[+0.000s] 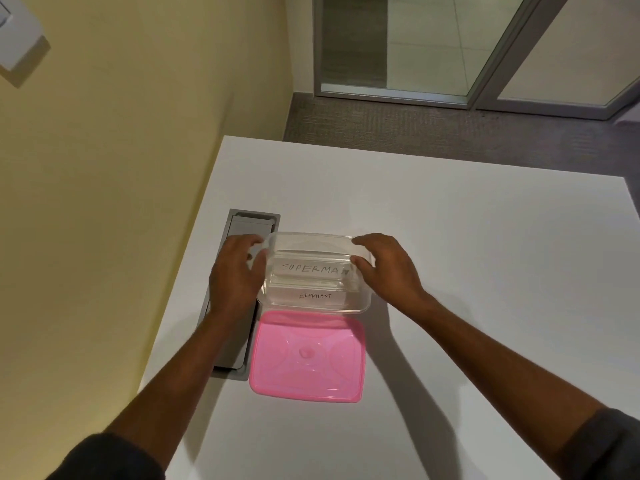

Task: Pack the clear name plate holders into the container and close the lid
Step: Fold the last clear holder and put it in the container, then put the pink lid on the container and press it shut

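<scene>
Both hands are resting against the clear container (313, 271), one on each short side. On the left, the left hand (235, 275) is lying with fingers spread and loosely curved against the container's left wall, the fingertips reaching up to the rim; it is touching the wall rather than closing round it. On the right, the right hand (388, 268) is curling its fingers over the far right corner of the rim while the thumb is pressing on the right wall, so that corner is being pinched lightly.

Inside the container, two clear name plate holders are lying. One is carrying a paper slip reading "SUPERMAN" (313, 269) and is sitting toward the middle; the other is carrying a slip reading "ELEPHANT" (316, 296) and is lying against the near wall. Whether more holders are stacked beneath them is not clear through the plastic.

Just in front of the container, touching or nearly touching its near edge, a pink lid (308, 356) is lying flat on the white table (485, 271), off the container.

To the left, partly under the left hand and forearm, a grey cable hatch (239, 226) is sitting flush in the table surface, running along the table's left edge. Dark sleeves (107, 459) are showing at the bottom corners. Beyond the table, a yellow wall (138, 133) is standing on the left, grey carpet (415, 126) is lying at the far end, and a glass door with a metal frame (450, 46) is standing behind that.
</scene>
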Tool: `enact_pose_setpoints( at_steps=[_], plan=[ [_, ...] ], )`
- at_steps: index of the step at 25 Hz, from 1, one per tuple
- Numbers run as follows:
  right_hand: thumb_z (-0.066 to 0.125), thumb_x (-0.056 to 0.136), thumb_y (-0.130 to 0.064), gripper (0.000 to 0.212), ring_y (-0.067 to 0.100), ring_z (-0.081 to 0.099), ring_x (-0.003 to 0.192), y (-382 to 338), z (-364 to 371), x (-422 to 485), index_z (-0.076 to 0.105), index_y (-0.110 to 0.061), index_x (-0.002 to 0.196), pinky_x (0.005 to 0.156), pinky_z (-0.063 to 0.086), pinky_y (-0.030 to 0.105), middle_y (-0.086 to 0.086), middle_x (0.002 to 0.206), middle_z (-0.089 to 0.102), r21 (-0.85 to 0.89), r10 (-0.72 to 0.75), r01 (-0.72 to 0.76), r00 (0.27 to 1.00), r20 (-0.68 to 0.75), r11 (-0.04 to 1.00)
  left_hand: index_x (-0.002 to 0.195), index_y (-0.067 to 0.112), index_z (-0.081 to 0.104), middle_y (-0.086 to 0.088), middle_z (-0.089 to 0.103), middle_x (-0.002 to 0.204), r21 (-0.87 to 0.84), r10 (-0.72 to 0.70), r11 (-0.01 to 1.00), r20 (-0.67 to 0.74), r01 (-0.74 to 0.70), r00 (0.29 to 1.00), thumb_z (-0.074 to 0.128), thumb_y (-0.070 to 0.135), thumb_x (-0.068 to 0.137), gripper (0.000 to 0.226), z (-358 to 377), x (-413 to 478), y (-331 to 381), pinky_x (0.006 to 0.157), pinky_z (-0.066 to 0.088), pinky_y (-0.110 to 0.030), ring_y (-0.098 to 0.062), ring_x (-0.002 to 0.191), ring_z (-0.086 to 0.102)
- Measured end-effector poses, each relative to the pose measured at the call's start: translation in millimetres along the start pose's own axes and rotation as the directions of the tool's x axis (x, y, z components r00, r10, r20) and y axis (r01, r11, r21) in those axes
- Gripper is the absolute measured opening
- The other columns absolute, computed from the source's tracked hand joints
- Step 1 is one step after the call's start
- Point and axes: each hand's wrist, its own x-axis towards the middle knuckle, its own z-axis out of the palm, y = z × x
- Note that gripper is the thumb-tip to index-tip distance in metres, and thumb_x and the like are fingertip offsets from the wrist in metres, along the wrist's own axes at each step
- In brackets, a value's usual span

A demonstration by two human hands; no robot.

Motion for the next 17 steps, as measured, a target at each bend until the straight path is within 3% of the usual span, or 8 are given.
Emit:
enact_pose_setpoints(
  at_steps=[2,6,8,12,15,17],
  plan=[
    [0.076,0.097,-0.030,0.036,0.018,0.064,0.121,7,-4,-26,0.071,-0.018,0.131,0.100,0.052,0.031,0.000,0.131,0.072,0.122,0.144,-0.140,0.989,-0.020,0.983,0.117,0.018,0.069,0.002,0.067,0.114,-0.106,-0.252,0.964,-0.089,0.243,0.964,0.064,0.020,0.102,0.016,-7,-27,-5,0.076,0.050,-0.020,-0.014,0.094,0.064],
    [0.079,0.095,-0.028,0.037,0.017,0.070,0.104,20,5,-79,0.072,-0.014,0.129,0.093,0.057,0.035,0.004,0.123,0.073,0.205,0.416,-0.433,0.901,0.124,0.878,0.092,0.010,0.073,-0.007,0.073,0.088,-0.067,-0.505,0.856,0.108,0.513,0.856,0.057,0.010,0.099,0.017,-2,-79,-32,0.068,0.052,-0.030,-0.032,0.086,0.070],
    [0.079,0.093,-0.029,0.038,0.018,0.070,0.093,21,16,-102,0.072,-0.013,0.127,0.088,0.057,0.035,0.008,0.117,0.073,0.162,0.481,-0.513,0.853,0.202,0.843,0.087,0.012,0.075,-0.005,0.074,0.083,-0.003,-0.550,0.830,0.168,0.558,0.818,0.059,0.010,0.096,0.018,2,-100,-42,0.067,0.051,-0.033,-0.033,0.084,0.072],
    [0.082,0.090,-0.030,0.036,0.021,0.068,0.090,14,40,-140,0.071,-0.012,0.120,0.085,0.058,0.038,0.006,0.103,0.072,0.050,0.503,-0.548,0.797,0.333,0.835,0.095,0.011,0.079,-0.005,0.077,0.090,0.049,-0.558,0.827,0.204,0.561,0.804,0.064,0.007,0.092,0.016,6,-127,-47,0.074,0.052,-0.032,-0.027,0.084,0.070],
    [0.082,0.088,-0.029,0.030,0.023,0.066,0.088,8,50,-153,0.070,-0.012,0.109,0.081,0.055,0.039,0.003,0.094,0.070,0.019,0.498,-0.545,0.780,0.380,0.838,0.094,0.006,0.078,-0.009,0.076,0.088,0.025,-0.543,0.833,0.227,0.553,0.808,0.063,0.005,0.092,0.015,9,-137,-44,0.078,0.063,-0.044,-0.032,0.082,0.072],
    [0.081,0.088,-0.025,0.024,0.024,0.065,0.086,5,52,-157,0.069,-0.012,0.103,0.080,0.055,0.041,0.004,0.092,0.069,0.033,0.499,-0.550,0.780,0.378,0.835,0.093,0.006,0.077,-0.010,0.076,0.087,0.012,-0.541,0.833,0.228,0.553,0.810,0.064,0.006,0.092,0.013,9,-141,-41,0.079,0.062,-0.044,-0.032,0.083,0.071]
  ],
)
